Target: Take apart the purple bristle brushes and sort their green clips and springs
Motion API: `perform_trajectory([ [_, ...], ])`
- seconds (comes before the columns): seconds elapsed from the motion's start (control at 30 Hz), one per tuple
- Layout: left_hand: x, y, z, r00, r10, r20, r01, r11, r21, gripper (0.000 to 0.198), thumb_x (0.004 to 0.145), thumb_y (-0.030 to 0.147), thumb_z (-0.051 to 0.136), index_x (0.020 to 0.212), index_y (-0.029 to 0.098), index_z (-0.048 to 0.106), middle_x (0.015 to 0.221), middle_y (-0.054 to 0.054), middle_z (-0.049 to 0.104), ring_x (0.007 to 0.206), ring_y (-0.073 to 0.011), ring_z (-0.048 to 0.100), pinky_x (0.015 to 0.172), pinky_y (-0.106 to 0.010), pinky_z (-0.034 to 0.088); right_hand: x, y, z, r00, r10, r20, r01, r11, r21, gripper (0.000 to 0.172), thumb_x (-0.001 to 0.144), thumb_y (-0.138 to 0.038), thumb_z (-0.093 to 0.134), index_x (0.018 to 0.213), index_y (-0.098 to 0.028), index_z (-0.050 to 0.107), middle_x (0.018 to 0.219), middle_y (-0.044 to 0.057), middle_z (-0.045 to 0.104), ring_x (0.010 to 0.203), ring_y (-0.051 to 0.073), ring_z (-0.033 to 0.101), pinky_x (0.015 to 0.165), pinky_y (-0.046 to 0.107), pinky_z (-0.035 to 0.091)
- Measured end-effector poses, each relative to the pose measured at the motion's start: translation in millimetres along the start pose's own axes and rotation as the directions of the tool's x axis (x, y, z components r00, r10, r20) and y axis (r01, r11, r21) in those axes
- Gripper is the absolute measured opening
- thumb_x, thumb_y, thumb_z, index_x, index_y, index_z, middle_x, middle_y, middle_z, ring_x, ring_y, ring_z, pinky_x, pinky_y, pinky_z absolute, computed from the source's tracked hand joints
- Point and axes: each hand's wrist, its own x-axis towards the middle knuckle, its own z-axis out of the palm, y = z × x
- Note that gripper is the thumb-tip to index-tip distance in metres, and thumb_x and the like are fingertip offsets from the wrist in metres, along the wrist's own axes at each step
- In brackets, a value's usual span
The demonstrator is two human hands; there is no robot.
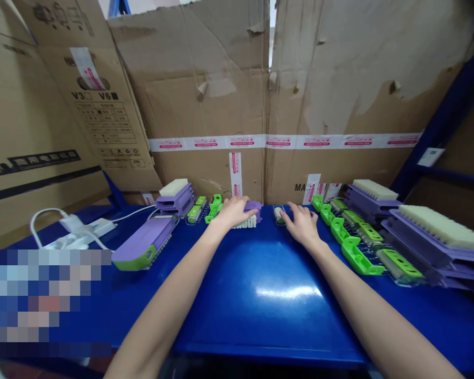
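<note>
My left hand [233, 210] lies over a purple brush [251, 213] with white bristles facing down, fingers curled on its back at the far middle of the blue table [260, 295]. My right hand [302, 223] rests a little to the right, fingers bent, its fingertips at a small clear piece with a green-white insert [278, 214]. Whether the right hand grips that piece is unclear.
A purple brush [176, 197] and a purple-green holder [144, 245] lie at the left, with green parts [213, 206] beside them. Rows of green pieces [359, 252] and stacked purple brushes [434, 234] fill the right. Cardboard boxes [237, 95] wall the back. A white power strip [90, 227] lies far left.
</note>
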Motion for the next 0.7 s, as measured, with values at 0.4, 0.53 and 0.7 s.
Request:
perform_trajectory([
  [0.4,-4,24,2.8,0.987,0.148,-0.058,-0.154,0.981,-0.121,0.042,0.085,0.048,0.053,0.115,0.021,0.057,0.114,-0.008,0.065,0.105,-0.0239,0.061,0.089,-0.034,0.046,-2,-15,-9,0.998,-0.053,-0.042,0.052,0.998,-0.027,0.042,0.091,-0.028,0.034,0.127,-0.016,0.053,0.116,0.014,0.063,0.110,0.029,0.049,0.097,0.051,0.027],
  [0.53,-8,13,-4.3,0.992,0.128,0.000,-0.126,0.974,-0.188,0.047,0.084,0.055,0.051,0.114,0.021,0.061,0.111,-0.007,0.067,0.102,-0.0235,0.063,0.087,-0.032,0.047,-1,-6,-14,0.996,0.084,0.012,-0.083,0.992,-0.096,0.044,0.088,-0.023,0.035,0.127,-0.014,0.053,0.114,0.019,0.062,0.108,0.033,0.049,0.088,0.051,0.035],
  [0.7,-12,1,3.1,0.995,0.071,-0.073,-0.081,0.987,-0.142,0.051,0.085,0.060,0.048,0.115,0.019,0.060,0.111,-0.009,0.068,0.103,-0.0255,0.063,0.087,-0.034,0.047,1,1,-17,0.990,0.137,0.029,-0.133,0.986,-0.100,0.044,0.087,-0.021,0.035,0.126,-0.013,0.055,0.114,0.019,0.063,0.107,0.034,0.050,0.084,0.050,0.038],
])
